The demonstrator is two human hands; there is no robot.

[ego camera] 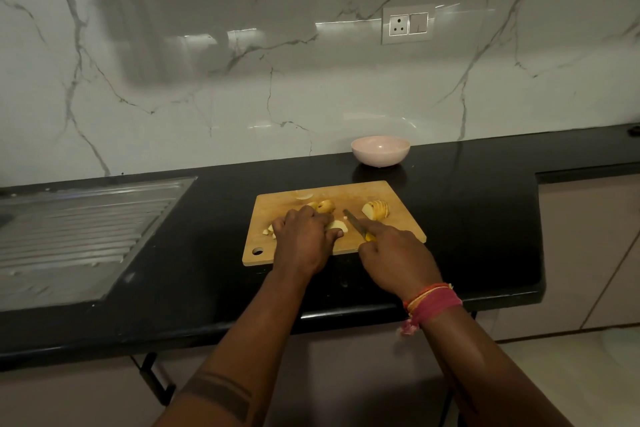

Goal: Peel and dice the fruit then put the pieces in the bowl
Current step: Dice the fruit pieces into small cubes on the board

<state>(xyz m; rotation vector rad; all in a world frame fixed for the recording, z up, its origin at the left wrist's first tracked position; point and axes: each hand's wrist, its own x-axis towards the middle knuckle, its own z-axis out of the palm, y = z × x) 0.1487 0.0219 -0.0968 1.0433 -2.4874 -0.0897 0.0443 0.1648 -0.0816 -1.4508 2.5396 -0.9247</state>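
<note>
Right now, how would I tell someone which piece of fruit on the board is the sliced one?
Find the wooden cutting board on the black counter, in front of the pink bowl. Look at its far right part, just beyond the knife in the right hand. The sliced fruit there is cut into thin slices still standing together like a fan; the other pieces are uncut chunks.

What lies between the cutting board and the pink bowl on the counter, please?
Nothing: in the head view, only bare black countertop separates the cutting board from the bowl, which looks empty.
</note>
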